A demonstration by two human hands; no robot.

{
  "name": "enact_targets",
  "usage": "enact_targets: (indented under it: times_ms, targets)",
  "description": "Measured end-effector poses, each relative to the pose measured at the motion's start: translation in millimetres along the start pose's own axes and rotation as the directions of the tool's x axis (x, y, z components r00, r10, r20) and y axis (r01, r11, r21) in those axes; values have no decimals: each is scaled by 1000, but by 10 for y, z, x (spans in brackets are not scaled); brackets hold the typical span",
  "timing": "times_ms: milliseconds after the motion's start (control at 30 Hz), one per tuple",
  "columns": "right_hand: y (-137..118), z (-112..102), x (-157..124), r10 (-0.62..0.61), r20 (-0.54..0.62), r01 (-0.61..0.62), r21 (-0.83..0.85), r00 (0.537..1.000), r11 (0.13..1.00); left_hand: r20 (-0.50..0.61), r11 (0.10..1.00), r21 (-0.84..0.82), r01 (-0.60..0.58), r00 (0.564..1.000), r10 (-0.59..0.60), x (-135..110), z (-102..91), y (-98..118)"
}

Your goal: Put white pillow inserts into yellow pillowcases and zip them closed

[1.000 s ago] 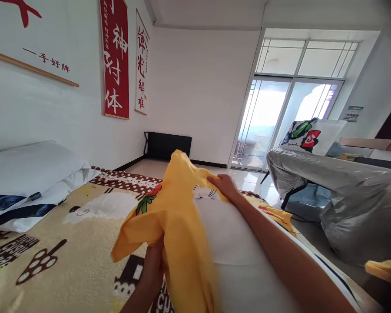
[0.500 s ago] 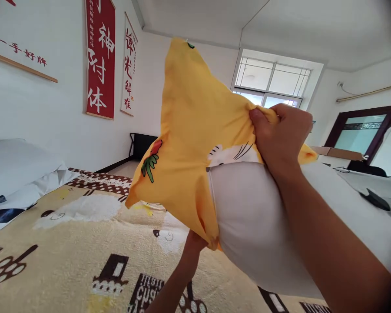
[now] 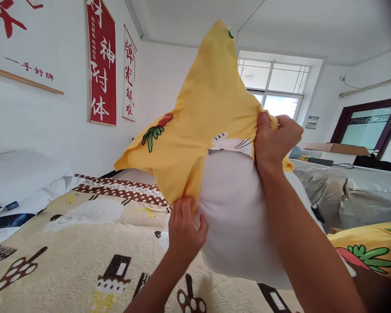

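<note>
A yellow pillowcase (image 3: 211,104) with carrot prints covers the upper end of a white pillow (image 3: 241,217), held up over the bed. Its pointed top corner stands high and another corner sticks out to the left. The pillow's lower part is bare below the case's opening. My right hand (image 3: 276,139) is closed round a bunched fold of the pillowcase at the upper right. At the lower left of the opening, my left hand (image 3: 186,228) pinches the pillowcase edge, its thumb near the white pillow.
A beige patterned blanket (image 3: 84,243) spreads below. Another yellow carrot-print fabric item (image 3: 371,248) lies at lower right. White bedding (image 3: 26,178) is at left, plastic-wrapped furniture (image 3: 365,195) at right with a cardboard box (image 3: 335,148) behind. Scrolls hang on the wall.
My left hand has come up from beneath the pillowcase to its front edge. The case's left corner has lifted and its top points more upright. The view has shifted, showing more yellow fabric at right.
</note>
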State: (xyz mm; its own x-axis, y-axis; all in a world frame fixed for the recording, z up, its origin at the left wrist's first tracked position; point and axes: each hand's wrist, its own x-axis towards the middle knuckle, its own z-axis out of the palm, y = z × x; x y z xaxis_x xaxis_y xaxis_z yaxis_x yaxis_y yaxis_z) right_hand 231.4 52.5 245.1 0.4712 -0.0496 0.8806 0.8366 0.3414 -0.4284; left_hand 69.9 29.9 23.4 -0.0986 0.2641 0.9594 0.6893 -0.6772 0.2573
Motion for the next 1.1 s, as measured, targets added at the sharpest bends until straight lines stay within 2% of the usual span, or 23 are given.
enact_targets:
  times_ms: [67,167,267,333,433,533,667,767,833,933,1000,1067,1100]
  targets:
    - [74,-10,9,41,-42,-39,53,998,998,-43,987,157,26,999,-19,227,121,-143]
    - [254,-20,14,143,-103,-128,136,984,982,-117,960,268,-83,986,118,418,243,-294]
    - [465,-7,-90,311,-181,-287,151,933,946,-148,944,263,-200,958,244,460,289,-211]
    - [613,28,-268,427,-209,-415,99,880,904,-120,953,230,-198,966,230,418,311,-47]
    - [856,141,-677,577,-150,-583,1,803,812,26,963,203,-177,984,176,239,363,207]
    - [1109,318,-1112,645,-60,-647,-30,762,762,211,935,281,-218,964,161,-93,429,273]
    - [1330,538,-1463,660,0,-660,-30,751,751,382,889,370,-272,916,121,-644,473,-23]
    - [1302,596,-1584,626,63,-627,2,777,779,452,868,391,-305,886,108,-913,436,-300]
    - [1201,562,-1650,578,134,-587,44,805,808,488,875,375,-307,868,95,-941,338,-383]
    - [1043,433,-1724,449,244,-493,163,860,855,490,879,328,-346,858,155,-727,2,-312]
    - [1001,334,-1735,359,299,-437,259,884,861,423,861,262,-436,854,304,-427,-340,-206]
    - [1020,244,-1711,306,353,-425,335,884,841,267,827,170,-536,833,485,-23,-700,-156]
    - [1042,202,-1691,294,379,-432,360,877,827,187,823,213,-526,849,494,204,-855,-176]
